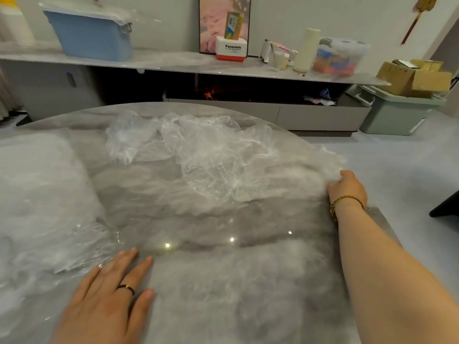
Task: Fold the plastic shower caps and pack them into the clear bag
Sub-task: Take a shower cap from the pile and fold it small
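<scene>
Several crumpled clear plastic shower caps lie heaped across the far middle of the round grey marble table. A large clear bag with pale plastic inside lies along the table's left side. My left hand rests flat with straight fingers on the table near the front, its fingertips beside the bag's edge. Far to the right, my right hand is stretched out to the table's rim, its fingers curled on the edge of a thin plastic cap lying there.
Behind the table runs a long low shelf with a blue bin, a white and red box, a cream bottle and a clear tub. A green crate with cardboard boxes stands on the floor at right.
</scene>
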Available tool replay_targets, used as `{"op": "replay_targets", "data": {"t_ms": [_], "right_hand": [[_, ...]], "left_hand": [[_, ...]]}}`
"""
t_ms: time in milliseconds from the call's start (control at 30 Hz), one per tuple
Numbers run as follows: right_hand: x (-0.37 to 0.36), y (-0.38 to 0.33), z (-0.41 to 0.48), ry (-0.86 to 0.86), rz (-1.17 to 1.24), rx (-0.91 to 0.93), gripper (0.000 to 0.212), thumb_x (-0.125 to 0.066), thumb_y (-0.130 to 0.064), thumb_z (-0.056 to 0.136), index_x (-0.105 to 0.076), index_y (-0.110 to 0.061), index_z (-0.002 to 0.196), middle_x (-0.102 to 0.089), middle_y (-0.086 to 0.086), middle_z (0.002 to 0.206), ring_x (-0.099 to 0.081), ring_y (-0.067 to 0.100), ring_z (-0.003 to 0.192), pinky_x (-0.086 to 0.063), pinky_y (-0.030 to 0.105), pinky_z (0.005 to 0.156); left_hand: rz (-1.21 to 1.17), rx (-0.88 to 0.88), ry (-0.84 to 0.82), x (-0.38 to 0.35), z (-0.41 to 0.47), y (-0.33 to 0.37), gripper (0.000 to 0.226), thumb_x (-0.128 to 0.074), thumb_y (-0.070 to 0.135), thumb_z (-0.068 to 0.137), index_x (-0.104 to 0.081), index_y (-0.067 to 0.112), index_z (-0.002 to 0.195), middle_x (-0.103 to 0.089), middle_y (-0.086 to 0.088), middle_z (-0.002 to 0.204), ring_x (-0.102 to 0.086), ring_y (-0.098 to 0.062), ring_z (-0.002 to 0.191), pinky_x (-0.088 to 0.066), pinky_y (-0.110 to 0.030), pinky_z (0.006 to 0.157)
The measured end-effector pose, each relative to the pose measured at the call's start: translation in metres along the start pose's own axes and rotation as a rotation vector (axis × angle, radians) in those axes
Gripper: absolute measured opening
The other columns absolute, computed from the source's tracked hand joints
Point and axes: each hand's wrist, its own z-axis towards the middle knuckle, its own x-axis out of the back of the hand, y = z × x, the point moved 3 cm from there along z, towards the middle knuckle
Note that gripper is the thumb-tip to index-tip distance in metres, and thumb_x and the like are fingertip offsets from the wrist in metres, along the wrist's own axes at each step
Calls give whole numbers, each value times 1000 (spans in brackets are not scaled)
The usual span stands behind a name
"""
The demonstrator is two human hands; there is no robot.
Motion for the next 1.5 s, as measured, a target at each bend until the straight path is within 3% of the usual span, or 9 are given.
{"op": "replay_targets", "data": {"t_ms": [167, 467, 700, 867, 1033, 1133, 1233, 1433, 1500], "right_hand": [[4, -9, -8, 52, -88, 97, 28, -40, -7, 95, -64, -6, 109, -63, 20, 110, -56, 37, 100, -43, 34, 74], [-5, -14, -127, -141, -111, 549, 21, -48, -12, 92, -66, -2, 96, -62, 13, 104, -53, 25, 102, -38, 25, 83], [17, -27, -258, -460, -289, 863, 22, -41, -16, 94, -62, -11, 100, -61, 5, 110, -50, 18, 107, -40, 25, 87], [19, -36, -322, -593, -246, 956, 24, -40, -13, 93, -59, -10, 107, -60, 4, 111, -53, 18, 103, -37, 21, 82], [4, -55, -358, -617, -57, 954, 21, -45, -13, 91, -61, -9, 104, -60, 3, 105, -51, 15, 93, -36, 15, 79], [-4, -59, -371, -625, 67, 896, 16, -48, -12, 89, -62, -9, 98, -59, 2, 98, -55, 17, 96, -42, 20, 85], [-9, -58, -372, -722, 161, 877, 12, -52, -14, 82, -62, -17, 87, -52, -7, 88, -55, 11, 92, -42, 13, 81], [-5, -60, -350, -904, 666, 425, 39, -45, 12, 84, -44, -27, 88, -49, -3, 99, -50, 4, 79, -41, 8, 61], [-3, -62, -340, -894, 748, 323, 31, -50, 2, 89, -45, -27, 100, -49, -4, 107, -51, 6, 87, -43, 13, 73]], "left_hand": [[-11, 45, -29, -1, 0, 0, 74, -8, 49, 97, -72, 13, 99, -69, -10, 104, -42, -17, 104, 3, -12, 108], [-35, 56, 107, 13, 0, 6, 79, -5, 47, 97, -73, 7, 90, -68, -17, 101, -41, -22, 102, 3, -13, 109], [-239, 102, -110, 38, -30, 21, 52, -37, 42, 76, -68, 9, 102, -68, -10, 108, -68, -29, 93, -40, -26, 87], [-442, 126, -276, 60, -68, 13, 92, -44, 68, 70, -8, 29, 145, -14, 13, 150, -19, -6, 139, -10, -10, 105], [-477, 160, -250, 88, -84, -13, 96, -23, 73, 38, -46, 35, 123, -44, 23, 121, -41, -1, 120, -24, -5, 93], [-719, 254, -254, 84, -89, -17, 55, -43, 67, 51, -62, 32, 91, -49, 30, 93, -51, 3, 98, -30, 2, 80], [-962, 457, -200, 81, -87, -13, 12, -66, 24, 81, -59, 27, 72, -60, 12, 77, -56, -5, 76, -38, -3, 66], [-1491, 795, -254, 77, -77, -22, 30, -50, 6, 92, -51, 1, 121, -58, -12, 118, -59, -21, 101, -56, -18, 62], [-1556, 834, -251, 75, -75, -27, 37, -50, 7, 92, -46, -1, 128, -58, -12, 122, -61, -21, 103, -57, -22, 66]]}}
